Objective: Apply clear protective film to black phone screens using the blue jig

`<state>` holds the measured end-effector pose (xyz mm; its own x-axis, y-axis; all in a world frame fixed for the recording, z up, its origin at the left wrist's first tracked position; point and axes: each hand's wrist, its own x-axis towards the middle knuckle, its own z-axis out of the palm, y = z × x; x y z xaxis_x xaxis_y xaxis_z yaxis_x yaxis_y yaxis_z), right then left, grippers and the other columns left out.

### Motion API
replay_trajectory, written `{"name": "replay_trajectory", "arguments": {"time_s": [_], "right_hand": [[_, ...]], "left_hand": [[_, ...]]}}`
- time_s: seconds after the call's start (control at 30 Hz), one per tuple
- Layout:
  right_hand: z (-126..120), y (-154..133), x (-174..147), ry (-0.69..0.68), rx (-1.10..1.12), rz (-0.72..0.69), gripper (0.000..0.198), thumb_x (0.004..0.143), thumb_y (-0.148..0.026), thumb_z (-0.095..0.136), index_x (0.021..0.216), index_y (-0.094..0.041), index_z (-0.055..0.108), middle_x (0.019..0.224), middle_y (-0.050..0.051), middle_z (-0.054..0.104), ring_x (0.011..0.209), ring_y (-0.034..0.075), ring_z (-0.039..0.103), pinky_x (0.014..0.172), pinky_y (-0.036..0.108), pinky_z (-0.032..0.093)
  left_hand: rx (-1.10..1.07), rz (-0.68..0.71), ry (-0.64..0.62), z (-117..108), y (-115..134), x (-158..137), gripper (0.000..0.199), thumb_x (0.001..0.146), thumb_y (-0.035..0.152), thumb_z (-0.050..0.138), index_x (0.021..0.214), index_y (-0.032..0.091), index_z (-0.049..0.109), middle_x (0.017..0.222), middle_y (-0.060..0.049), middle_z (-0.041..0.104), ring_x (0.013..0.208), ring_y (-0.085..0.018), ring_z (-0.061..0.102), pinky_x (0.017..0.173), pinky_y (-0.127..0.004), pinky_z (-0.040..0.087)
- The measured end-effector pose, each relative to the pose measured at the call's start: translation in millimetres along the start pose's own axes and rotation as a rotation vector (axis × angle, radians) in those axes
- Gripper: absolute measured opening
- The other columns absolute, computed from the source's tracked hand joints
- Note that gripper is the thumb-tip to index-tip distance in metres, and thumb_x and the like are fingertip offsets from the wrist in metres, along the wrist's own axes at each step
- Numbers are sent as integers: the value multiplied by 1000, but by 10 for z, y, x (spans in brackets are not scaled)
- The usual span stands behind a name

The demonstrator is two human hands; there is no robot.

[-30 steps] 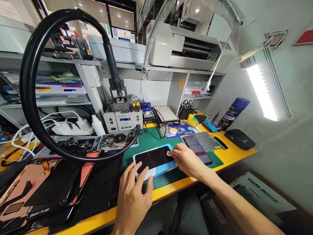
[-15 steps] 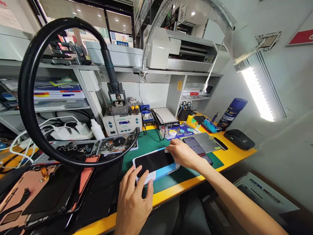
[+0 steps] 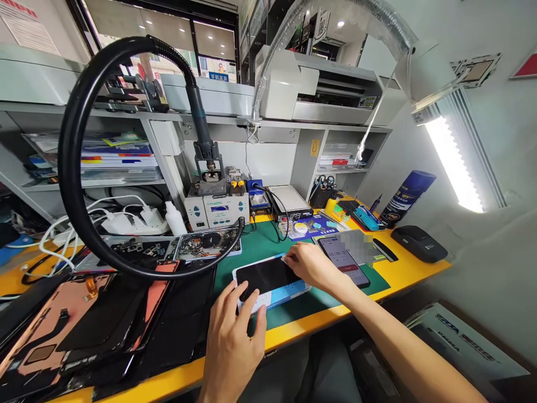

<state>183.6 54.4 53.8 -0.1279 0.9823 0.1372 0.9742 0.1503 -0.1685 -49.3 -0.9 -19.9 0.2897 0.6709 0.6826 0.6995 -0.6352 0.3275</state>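
Observation:
A phone with a dark screen (image 3: 264,277) lies flat on a blue-and-white box (image 3: 289,292), whose near side shows below it. My left hand (image 3: 235,330) has its fingers spread, the tips resting at the left end of the phone. At the phone's far right end, my right hand (image 3: 314,266) is closed in a pinch, with a bit of something white showing at the fingertips against the screen. What that white piece is cannot be made out. A second phone (image 3: 342,260) with a lit timer screen lies just right of my right hand.
A green mat (image 3: 289,319) covers part of the yellow bench. Behind stands a hot-air station (image 3: 218,211) with a thick black hose (image 3: 67,151) looping across the left. Phone screens and parts (image 3: 104,330) pile up at left. A spray can (image 3: 406,197) stands at right.
The view has turned slightly left, so the surroundings sit farther right in the picture. Both hands keep nearly the same hold on the phone, and the right fingertips stay at its far right end.

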Motion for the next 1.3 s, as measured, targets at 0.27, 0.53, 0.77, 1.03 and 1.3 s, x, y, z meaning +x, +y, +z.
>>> {"name": "replay_trajectory", "arguments": {"time_s": [0.27, 0.53, 0.77, 1.03, 1.3], "right_hand": [[114, -419, 110, 13, -17, -22, 23, 95, -21, 54, 81, -16, 72, 84, 12, 74, 81, 24, 70, 66, 27, 39], [114, -583, 157, -20, 6, -215, 27, 100, -22, 50, 89, -17, 74, 89, 9, 73, 82, 20, 67, 70, 27, 41], [127, -810, 282, -73, 54, -464, 21, 98, -18, 55, 90, -18, 73, 91, 5, 72, 92, 19, 63, 74, 25, 40], [91, -802, 248, -116, 127, -569, 23, 98, -15, 53, 86, -19, 72, 86, 3, 70, 84, 16, 62, 70, 24, 37], [77, -738, 189, -188, 266, -601, 19, 95, -15, 57, 83, -20, 71, 81, 1, 70, 82, 14, 62, 72, 22, 38]], "left_hand": [[15, 8, -4, -10, 6, -9, 29, 93, 23, 61, 122, 24, 64, 130, -12, 60, 129, -33, 51, 102, -54, 50], [17, -16, -20, -31, 28, -8, 27, 93, 21, 58, 120, 23, 64, 129, -13, 60, 130, -33, 50, 103, -54, 49], [11, -63, -36, -41, 64, -1, 28, 93, 21, 57, 119, 24, 66, 128, -13, 56, 126, -32, 50, 104, -54, 47], [20, -138, 5, -91, 128, 36, 18, 91, 26, 61, 105, 25, 73, 110, -11, 51, 108, -31, 51, 100, -58, 46], [49, -102, 30, -96, 121, 64, 17, 91, 24, 62, 104, 21, 73, 149, -16, 37, 138, -40, 37, 116, -67, 27]]}}
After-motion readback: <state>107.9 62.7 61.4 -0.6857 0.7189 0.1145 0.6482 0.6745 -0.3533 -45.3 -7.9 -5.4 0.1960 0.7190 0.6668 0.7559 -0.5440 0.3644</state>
